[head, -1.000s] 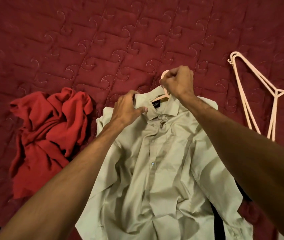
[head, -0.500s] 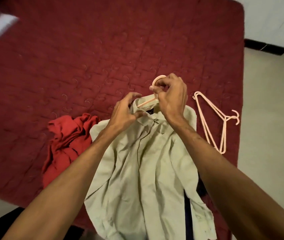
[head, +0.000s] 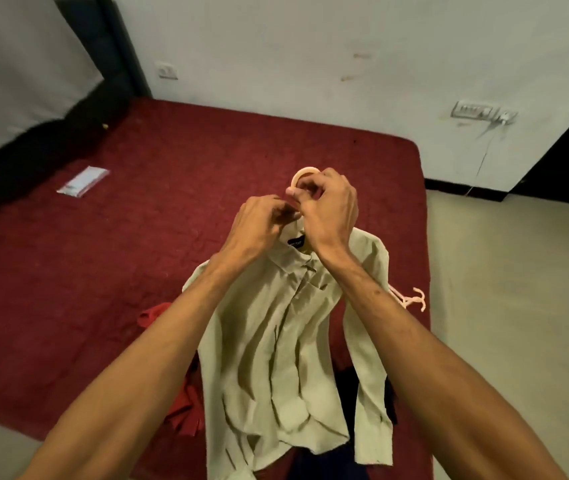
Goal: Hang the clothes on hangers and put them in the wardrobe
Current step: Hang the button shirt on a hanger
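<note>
Lifted since a moment ago, the beige shirt (head: 276, 341) now hangs creased above the red bed (head: 137, 237) on a pink hanger (head: 302, 175). I see my right grip (head: 328, 213) clamped round the hanger's hook, while my left grip (head: 259, 226) pinches the collar, fingers closed on cloth.

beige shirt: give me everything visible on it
The beige shirt is a long-sleeved button-up of thin, creased woven-looking cloth, with a collar and a dark label inside the neck. It hangs front toward the camera from a peach hanger, sleeves drooping, over the red bed. The left hand pinches its collar; the right hand grips the hanger hook.
</note>
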